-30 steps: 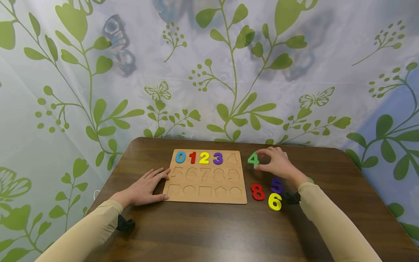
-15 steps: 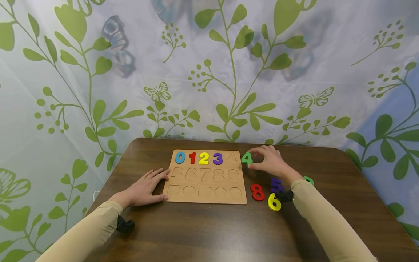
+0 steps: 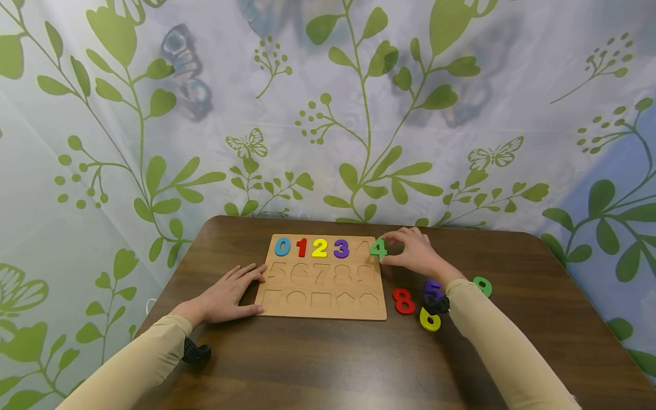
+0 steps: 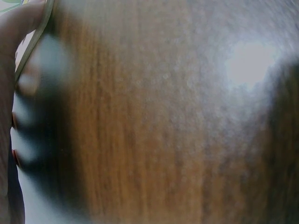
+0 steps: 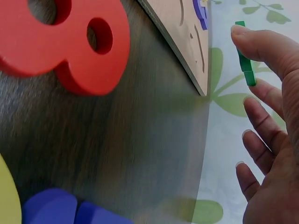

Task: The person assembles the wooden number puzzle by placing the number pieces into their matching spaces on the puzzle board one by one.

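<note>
In the head view a wooden number board (image 3: 328, 310) lies on the table. Its top row holds a blue 0 (image 3: 278, 251), a red 1 (image 3: 302, 248), a yellow 2 (image 3: 320, 250) and a purple 3 (image 3: 338, 251). My right hand (image 3: 412, 251) pinches a green number 4 (image 3: 378, 249) over the board's upper right corner, overlapping the 4-shaped recess. The right wrist view shows this green 4 (image 5: 245, 60) edge-on between thumb and index finger, the other fingers spread. My left hand (image 3: 225, 295) rests with extended fingers at the board's left edge.
Right of the board lie a red 8 (image 3: 404, 301), a purple 5 (image 3: 433, 286) and a yellow 6 (image 3: 429, 320), partly covered by the right wrist's camera. A green number (image 3: 482, 286) lies beyond the forearm. A patterned cloth (image 3: 328, 142) hangs behind the table (image 3: 328, 364).
My right hand has carried the green 4 leftward from beside the board to over its top right corner. More of the green number beyond the right forearm shows. The left hand has stayed put.
</note>
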The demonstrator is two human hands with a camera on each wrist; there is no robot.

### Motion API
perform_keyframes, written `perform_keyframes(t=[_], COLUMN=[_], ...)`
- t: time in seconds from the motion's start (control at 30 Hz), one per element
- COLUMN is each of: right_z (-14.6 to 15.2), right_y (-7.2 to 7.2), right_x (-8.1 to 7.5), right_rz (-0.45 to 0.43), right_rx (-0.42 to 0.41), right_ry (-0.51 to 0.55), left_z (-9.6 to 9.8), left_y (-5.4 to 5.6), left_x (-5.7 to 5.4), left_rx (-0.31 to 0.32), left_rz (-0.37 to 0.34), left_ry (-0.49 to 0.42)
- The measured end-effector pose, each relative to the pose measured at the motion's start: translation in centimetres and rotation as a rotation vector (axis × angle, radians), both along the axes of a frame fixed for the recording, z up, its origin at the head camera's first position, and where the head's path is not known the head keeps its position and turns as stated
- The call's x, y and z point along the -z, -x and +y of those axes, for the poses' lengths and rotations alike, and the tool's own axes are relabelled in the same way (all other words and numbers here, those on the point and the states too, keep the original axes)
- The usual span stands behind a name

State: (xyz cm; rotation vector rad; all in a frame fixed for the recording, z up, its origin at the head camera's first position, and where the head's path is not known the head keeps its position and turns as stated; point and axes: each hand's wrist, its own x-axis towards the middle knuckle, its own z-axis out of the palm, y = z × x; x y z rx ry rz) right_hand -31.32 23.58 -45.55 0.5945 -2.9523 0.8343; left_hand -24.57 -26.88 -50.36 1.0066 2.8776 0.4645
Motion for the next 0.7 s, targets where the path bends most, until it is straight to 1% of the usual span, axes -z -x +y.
perform_keyframes(t=[0.5,0.7], right_z=[-1.6,-1.9], right_y=[0.3,0.8], right_x=[0.1,0.4], right_rz=[-0.026,-0.03], right_rx=[0.002,0.006], right_ry=[-0.021,-0.032], left_z=[0.0,0.0], left_y=[0.0,0.0], left_x=[-0.1,-0.1], left_rx=[0.003,0.002], left_rz=[-0.003,-0.006], left_ry=[-0.004,-0.004])
